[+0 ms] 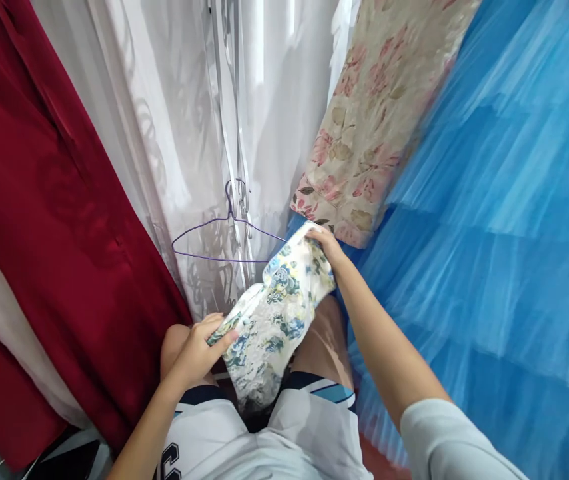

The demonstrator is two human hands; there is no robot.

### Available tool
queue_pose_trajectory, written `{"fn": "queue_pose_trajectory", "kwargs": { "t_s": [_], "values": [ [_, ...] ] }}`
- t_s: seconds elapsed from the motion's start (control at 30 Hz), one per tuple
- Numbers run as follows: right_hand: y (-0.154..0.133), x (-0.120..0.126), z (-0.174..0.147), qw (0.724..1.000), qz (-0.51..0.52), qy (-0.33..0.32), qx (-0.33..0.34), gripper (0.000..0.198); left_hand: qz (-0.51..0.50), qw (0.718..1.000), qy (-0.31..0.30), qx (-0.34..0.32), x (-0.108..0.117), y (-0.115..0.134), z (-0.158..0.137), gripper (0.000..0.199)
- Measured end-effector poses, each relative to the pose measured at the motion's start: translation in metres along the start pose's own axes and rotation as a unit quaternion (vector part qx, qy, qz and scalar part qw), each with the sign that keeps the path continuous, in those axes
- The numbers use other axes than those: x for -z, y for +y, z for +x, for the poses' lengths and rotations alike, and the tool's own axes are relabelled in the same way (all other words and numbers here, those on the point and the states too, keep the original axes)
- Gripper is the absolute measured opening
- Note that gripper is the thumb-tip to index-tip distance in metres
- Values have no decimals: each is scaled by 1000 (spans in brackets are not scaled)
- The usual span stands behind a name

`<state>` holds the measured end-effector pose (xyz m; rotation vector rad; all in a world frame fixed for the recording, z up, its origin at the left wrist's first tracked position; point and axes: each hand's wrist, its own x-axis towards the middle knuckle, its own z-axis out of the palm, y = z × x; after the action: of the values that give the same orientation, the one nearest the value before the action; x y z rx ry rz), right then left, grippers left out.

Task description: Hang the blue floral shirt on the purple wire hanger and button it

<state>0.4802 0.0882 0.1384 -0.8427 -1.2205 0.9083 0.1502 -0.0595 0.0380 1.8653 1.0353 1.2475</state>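
A white garment with blue and yellow flowers [277, 313] is stretched across my lap. My left hand [204, 345] grips its lower left corner, the thumb lying on top of the cloth. At its upper right edge, my right hand [327, 245] holds the fabric, with some fingers hidden behind it. The garment's far edge dips in the middle, and its lower part hangs between my knees. Just beyond it hangs a purple hanger [204, 222], whose right end is partly covered by the garment.
Long dark red cloth [79, 200] hangs on the left, with white fabric [174, 113] and ribbons behind the hanger. A beige cloth with pink flowers [359, 133] hangs at upper right. Layered blue tulle [504, 253] fills the right side. Dark and grey items lie at lower left.
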Motion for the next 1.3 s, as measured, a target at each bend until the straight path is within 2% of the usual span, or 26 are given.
{"fn": "queue_pose_trajectory", "kwargs": {
  "t_s": [0.1,0.23,0.33,0.4,0.5,0.57,0.7,0.8,0.87,0.93,1.03,1.07,1.13,1.17,1.23,1.3],
  "values": [
    [-2,-26,16,991,12,-112,-74,26,-12,999,40,-8,20,8,8,23],
    [-2,-45,13,955,30,-244,-165,25,-22,992,125,-22,65,-5,19,23],
    [-6,-43,7,946,50,-261,-186,23,70,986,143,-46,103,-23,35,23],
    [-12,-40,5,946,61,-256,-188,21,123,981,150,-27,125,-33,51,20],
    [-22,-39,4,945,49,-263,-188,21,132,982,137,17,147,-37,83,20],
    [-29,-39,4,947,37,-262,-181,23,132,982,136,20,155,-31,108,18],
    [-42,-35,5,949,6,-245,-197,22,134,978,160,-7,150,-9,153,12],
    [-44,-29,3,948,-9,-239,-208,24,110,982,152,-36,137,5,172,16],
    [-37,-23,-2,962,6,-220,-163,27,111,980,153,-66,131,10,174,28],
    [-25,-16,-12,982,22,-163,-92,31,160,964,187,-97,128,12,170,33],
    [-2,-8,-31,997,-5,-72,-14,33,267,925,251,-103,129,15,158,12],
    [3,-6,-37,998,-29,-58,9,37,293,916,255,-101,129,18,153,20],
    [7,-5,-43,994,-78,-44,67,47,328,909,234,-109,127,25,144,39],
    [5,-4,-43,990,-95,-36,98,50,342,907,218,-119,125,29,140,42],
    [-5,-5,-36,984,-106,-9,146,51,370,899,189,-138,118,40,134,39],
    [-21,-8,-24,982,-94,23,164,50,397,888,182,-144,111,49,132,33]
  ]
}}
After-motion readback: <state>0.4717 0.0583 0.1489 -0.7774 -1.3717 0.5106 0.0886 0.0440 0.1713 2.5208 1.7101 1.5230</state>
